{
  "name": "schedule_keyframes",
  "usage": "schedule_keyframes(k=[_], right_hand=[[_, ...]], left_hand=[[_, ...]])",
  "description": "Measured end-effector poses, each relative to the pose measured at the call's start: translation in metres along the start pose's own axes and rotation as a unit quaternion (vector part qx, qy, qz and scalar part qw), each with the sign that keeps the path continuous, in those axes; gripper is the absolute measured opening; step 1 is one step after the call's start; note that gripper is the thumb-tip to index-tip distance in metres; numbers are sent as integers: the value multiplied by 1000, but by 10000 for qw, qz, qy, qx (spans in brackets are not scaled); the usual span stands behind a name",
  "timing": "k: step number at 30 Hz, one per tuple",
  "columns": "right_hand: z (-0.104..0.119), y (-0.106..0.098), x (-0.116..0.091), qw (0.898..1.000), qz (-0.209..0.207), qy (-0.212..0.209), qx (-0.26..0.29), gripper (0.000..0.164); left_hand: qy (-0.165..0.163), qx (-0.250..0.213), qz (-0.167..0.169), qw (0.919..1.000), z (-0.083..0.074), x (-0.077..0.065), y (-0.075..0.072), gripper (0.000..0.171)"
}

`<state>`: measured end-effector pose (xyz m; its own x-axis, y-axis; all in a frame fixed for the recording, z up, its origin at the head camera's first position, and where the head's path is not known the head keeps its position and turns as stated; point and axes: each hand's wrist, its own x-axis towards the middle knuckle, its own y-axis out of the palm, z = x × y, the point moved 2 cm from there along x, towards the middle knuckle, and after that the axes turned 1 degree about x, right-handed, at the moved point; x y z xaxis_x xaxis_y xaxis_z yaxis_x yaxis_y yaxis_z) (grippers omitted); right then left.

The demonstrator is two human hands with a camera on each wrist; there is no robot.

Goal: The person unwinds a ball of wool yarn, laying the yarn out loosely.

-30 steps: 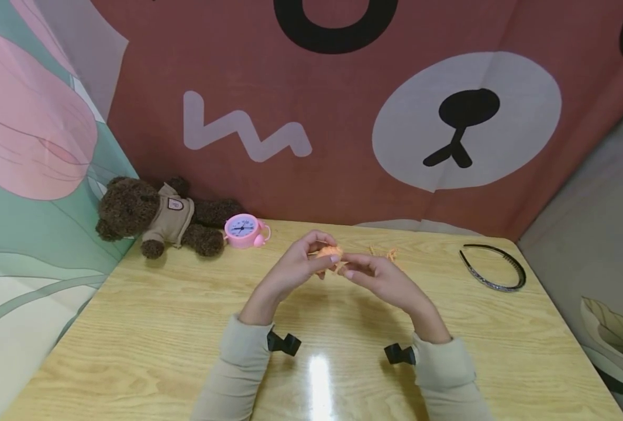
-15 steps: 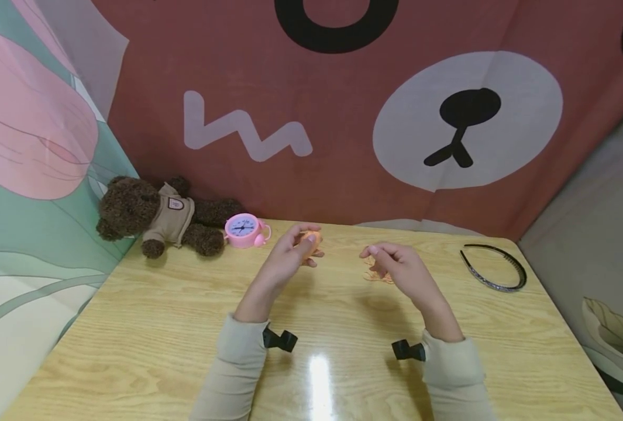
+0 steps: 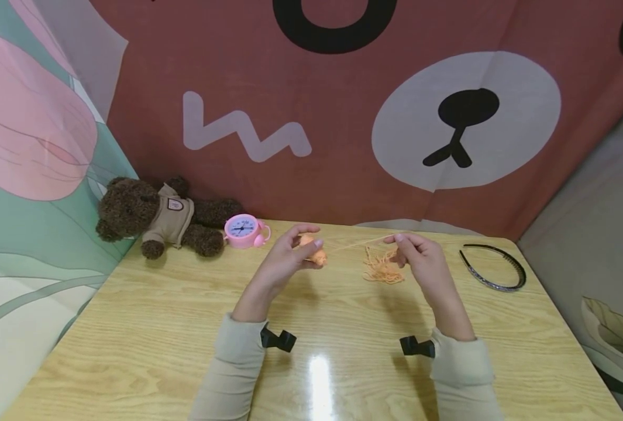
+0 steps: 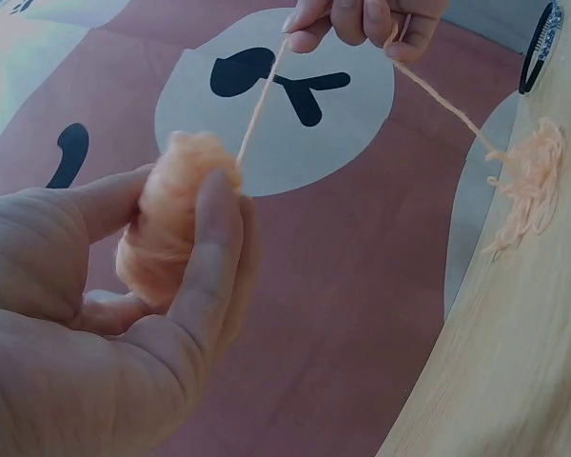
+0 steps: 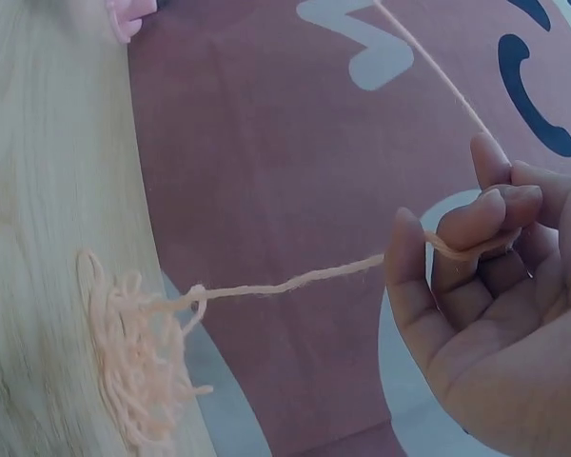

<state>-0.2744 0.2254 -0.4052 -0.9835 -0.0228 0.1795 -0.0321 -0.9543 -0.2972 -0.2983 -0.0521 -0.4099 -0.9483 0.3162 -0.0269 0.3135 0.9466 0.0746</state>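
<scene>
My left hand (image 3: pixel 285 257) grips a small orange ball of yarn (image 4: pixel 176 219) between thumb and fingers, held up over the table. From the ball a taut strand of yarn (image 3: pixel 364 242) runs right to my right hand (image 3: pixel 422 257), whose thumb and forefinger pinch it. In the right wrist view the strand also passes through the curled lower fingers (image 5: pixel 471 228) and trails down to a loose heap of yarn (image 5: pixel 138 367). That heap lies on the wooden table (image 3: pixel 185 327), just left of the right hand in the head view.
A brown teddy bear (image 3: pixel 171 219) lies at the back left, with a pink alarm clock (image 3: pixel 243 230) by its feet. A dark sparkly headband (image 3: pixel 495 269) rests at the back right. A printed cloth (image 3: pixel 343 146) hangs behind the table.
The hands have moved apart. My right hand has drawn away to the right, stretching the strand between it and the ball. The loose yarn heap now shows more fully.
</scene>
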Motion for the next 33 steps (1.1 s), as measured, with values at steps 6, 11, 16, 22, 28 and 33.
schedule_keyframes(k=[6,11,16,22,28,33], right_hand=[[-1,-9,0,9992,-288,1,271,39],[-1,-20,-1,9955,-623,103,703,37],[-3,-34,-2,9819,-1125,185,1513,39],[-11,-54,-4,9595,-1633,266,2279,38],[-19,-69,-6,9402,-2069,468,2667,35],[-21,-79,-8,9238,-2351,535,2975,38]], left_hand=[[95,-298,-4,9995,0,0,-1,28],[61,-402,-139,9991,-1,1,-2,22],[26,-418,-268,9988,-1,1,-4,20],[90,-448,-314,9985,-2,0,-6,22],[179,-425,-401,9981,-1,1,-9,30],[231,-445,-455,9977,-3,1,-10,28]])
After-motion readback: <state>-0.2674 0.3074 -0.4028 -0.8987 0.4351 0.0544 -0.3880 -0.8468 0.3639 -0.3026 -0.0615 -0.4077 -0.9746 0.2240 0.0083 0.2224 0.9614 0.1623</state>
